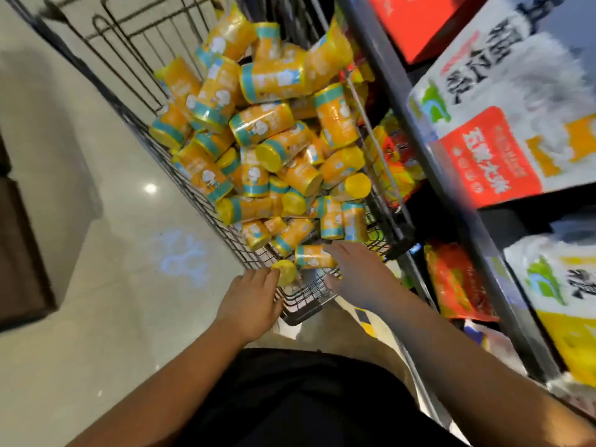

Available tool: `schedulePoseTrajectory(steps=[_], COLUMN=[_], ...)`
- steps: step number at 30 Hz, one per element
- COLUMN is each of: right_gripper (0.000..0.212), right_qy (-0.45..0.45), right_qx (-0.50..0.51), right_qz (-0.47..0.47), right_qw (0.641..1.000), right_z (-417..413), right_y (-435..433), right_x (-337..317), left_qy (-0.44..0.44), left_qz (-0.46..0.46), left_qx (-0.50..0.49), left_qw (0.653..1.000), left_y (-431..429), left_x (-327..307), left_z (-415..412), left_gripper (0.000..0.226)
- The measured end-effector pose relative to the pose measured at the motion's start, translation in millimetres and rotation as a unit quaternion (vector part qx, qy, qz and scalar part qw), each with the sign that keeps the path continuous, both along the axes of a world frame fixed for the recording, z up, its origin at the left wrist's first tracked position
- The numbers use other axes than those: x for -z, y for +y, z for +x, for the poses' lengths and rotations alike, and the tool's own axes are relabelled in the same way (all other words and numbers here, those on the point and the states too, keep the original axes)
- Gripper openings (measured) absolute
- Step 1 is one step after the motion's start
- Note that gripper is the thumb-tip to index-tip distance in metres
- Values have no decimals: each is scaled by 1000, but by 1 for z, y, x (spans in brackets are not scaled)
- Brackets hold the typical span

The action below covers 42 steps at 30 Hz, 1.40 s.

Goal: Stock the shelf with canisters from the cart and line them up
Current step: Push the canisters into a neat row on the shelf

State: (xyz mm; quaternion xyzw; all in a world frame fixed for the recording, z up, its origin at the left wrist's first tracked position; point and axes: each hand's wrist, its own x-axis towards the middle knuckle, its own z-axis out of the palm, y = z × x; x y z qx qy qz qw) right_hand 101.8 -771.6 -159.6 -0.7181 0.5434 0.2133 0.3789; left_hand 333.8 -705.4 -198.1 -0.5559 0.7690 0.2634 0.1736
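A black wire cart [309, 293] holds a heap of several yellow canisters [267, 124] with teal bands, lying every way. My left hand [254, 298] is at the cart's near corner, fingers closed around a canister [284, 271] whose yellow lid faces me. My right hand [354, 272] reaches over the near rim and wraps another canister [311, 256] lying on its side. The shelf [458, 195] runs along the right of the cart.
The shelf's dark frame carries large white and red bags [516, 117] and red and yellow packets [451, 282] lower down. Pale shiny floor [96, 221] lies left of the cart. A dark brown fixture [22, 253] stands at the far left.
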Motion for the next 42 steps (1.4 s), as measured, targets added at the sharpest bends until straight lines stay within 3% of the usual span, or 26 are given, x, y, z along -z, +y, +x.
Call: schedulePoseTrajectory(steps=[7,10,13,19,27,30,38,42], right_gripper=[72,70,85,66,57,70,84,84], right_qy=[65,87,93,82,93,75,41,-20], right_qx=[-102,-117,-167,-254,-273,-264,-87,41], right_qz=[113,129,110,39,5,8,63,21], right_qw=[986,981,975,963,957,962,993,999], right_z=[9,12,7,18,21,18,-11,-24], right_y=[-63,-70,-62,-56,-57,-60,-79,-75], right_x=[138,185,239,237,244,238,186,143], left_qy=[-60,-67,-106,-131,-164,-166,-72,-34], left_qz=[-35,14,100,218,197,176,158,92], left_qx=[-31,-39,-59,-73,-89,-99,-209,-228], left_qw=[997,997,987,964,962,965,962,969], left_y=[-26,-47,-62,-61,-62,-63,-80,-85], left_x=[37,62,97,147,156,152,115,68], left_z=[-28,-48,-60,-56,-58,-58,-52,-40], left_gripper=[43,43,50,65,61,64,61,64])
